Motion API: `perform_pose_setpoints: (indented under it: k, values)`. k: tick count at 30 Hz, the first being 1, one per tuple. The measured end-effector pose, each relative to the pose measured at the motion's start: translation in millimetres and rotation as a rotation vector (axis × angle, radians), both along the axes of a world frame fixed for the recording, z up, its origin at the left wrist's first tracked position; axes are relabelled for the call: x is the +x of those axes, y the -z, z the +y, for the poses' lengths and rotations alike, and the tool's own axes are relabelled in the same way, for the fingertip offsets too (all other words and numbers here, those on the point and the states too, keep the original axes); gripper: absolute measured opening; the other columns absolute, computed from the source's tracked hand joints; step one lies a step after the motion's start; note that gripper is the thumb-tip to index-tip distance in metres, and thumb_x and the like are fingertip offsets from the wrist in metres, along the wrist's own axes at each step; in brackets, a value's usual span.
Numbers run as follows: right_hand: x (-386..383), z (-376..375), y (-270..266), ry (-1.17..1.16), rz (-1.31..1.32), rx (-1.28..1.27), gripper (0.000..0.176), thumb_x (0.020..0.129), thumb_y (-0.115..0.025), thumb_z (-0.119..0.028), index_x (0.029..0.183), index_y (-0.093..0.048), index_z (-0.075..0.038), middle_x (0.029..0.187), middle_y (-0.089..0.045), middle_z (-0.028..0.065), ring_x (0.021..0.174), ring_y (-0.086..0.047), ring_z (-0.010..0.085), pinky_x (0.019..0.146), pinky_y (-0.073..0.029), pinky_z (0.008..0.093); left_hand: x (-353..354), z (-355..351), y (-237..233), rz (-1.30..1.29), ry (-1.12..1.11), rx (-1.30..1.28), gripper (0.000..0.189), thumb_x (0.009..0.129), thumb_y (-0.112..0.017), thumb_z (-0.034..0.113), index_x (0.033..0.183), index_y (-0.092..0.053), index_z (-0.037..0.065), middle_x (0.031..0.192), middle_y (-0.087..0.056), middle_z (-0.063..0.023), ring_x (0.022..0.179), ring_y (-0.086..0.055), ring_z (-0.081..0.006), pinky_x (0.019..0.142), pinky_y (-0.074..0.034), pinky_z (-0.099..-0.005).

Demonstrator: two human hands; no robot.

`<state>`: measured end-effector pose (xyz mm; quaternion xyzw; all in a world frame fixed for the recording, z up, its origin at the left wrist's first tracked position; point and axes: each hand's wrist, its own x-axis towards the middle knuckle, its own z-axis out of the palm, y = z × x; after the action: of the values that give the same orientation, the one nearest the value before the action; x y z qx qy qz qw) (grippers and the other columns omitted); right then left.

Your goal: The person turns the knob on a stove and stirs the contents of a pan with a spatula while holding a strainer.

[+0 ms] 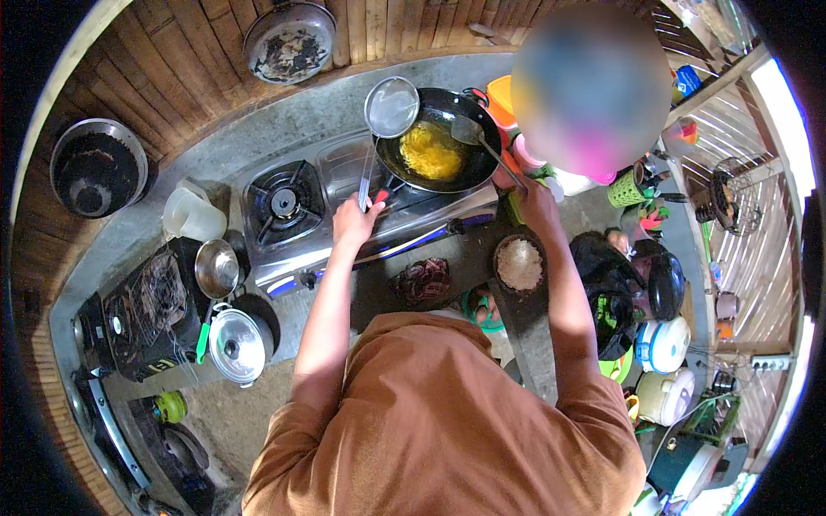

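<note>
My left hand [354, 224] is closed round the long handle of a wire-mesh strainer [391, 107], whose round basket hangs over the left rim of a black wok [440, 182]. A red handle end of the wok lies right at this hand. In the wok, yellow food [430, 153] sits in bubbling oil. My right hand [535, 209] grips a metal spatula [467, 131], its blade tilted into the right side of the wok. Under the wok is a steel two-burner gas stove [348, 181], its left burner [284, 203] bare.
A bowl of white flour-like powder [520, 263] stands near my right forearm. To the left are a plastic pitcher [194, 215], a small steel pan [217, 268] and a lidded pot [238, 344]. Colourful containers [501, 101] crowd the right, beside a blurred area. A dark cloth [422, 281] lies in front.
</note>
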<state>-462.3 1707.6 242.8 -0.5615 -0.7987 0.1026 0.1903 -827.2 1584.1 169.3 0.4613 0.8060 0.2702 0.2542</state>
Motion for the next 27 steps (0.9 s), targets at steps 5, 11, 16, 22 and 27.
perform_pose_setpoints:
  k: [5,11,16,22,27]
  values:
    - [15,0,-12,-0.107,-0.03,-0.059,0.024,0.095,-0.052,-0.015,0.107,-0.069,-0.004,0.09,-0.068,0.0292,0.088,-0.066,0.0462,0.077,-0.051,0.0543,1,-1,-3,-0.013,-0.014,0.01,0.038,0.084,-0.076,0.045,0.092,-0.063,0.011,0.087,-0.071,-0.0196,0.088,-0.069,-0.041,0.078,-0.053,-0.0512]
    - [4,-1,-16,-0.274,0.081,-0.334,0.027,0.098,-0.054,-0.015,0.118,-0.068,-0.004,0.084,-0.068,0.0188,0.08,-0.065,0.0321,0.074,-0.051,0.0442,5,-2,0,-0.019,-0.027,0.013,0.038,0.084,-0.076,0.045,0.092,-0.063,0.01,0.088,-0.071,-0.019,0.088,-0.069,-0.0408,0.078,-0.053,-0.0509]
    - [-9,4,-3,-0.157,0.281,-0.465,0.029,0.099,-0.055,-0.016,0.123,-0.068,-0.004,0.078,-0.061,0.0055,0.073,-0.055,0.0149,0.071,-0.048,0.0346,9,-4,-5,-0.009,-0.042,0.004,0.038,0.084,-0.076,0.045,0.091,-0.063,0.01,0.088,-0.072,-0.0188,0.088,-0.069,-0.0404,0.078,-0.053,-0.0508]
    - [-8,46,4,-0.201,0.174,0.024,0.026,0.095,-0.056,-0.019,0.113,-0.069,-0.005,0.077,-0.067,0.0241,0.075,-0.068,0.0429,0.068,-0.051,0.0494,11,-3,1,0.117,-0.025,0.076,0.04,0.084,-0.075,0.048,0.087,-0.062,0.01,0.074,-0.07,-0.0141,0.076,-0.07,-0.0359,0.073,-0.053,-0.0475]
    - [-11,86,25,-0.138,0.069,0.04,0.028,0.095,-0.051,-0.018,0.113,-0.069,-0.007,0.082,-0.068,0.0256,0.082,-0.067,0.0459,0.073,-0.054,0.0525,12,-2,2,0.051,-0.03,0.043,0.038,0.085,-0.076,0.044,0.086,-0.061,0.01,0.071,-0.07,-0.0109,0.066,-0.072,-0.0262,0.068,-0.054,-0.0436]
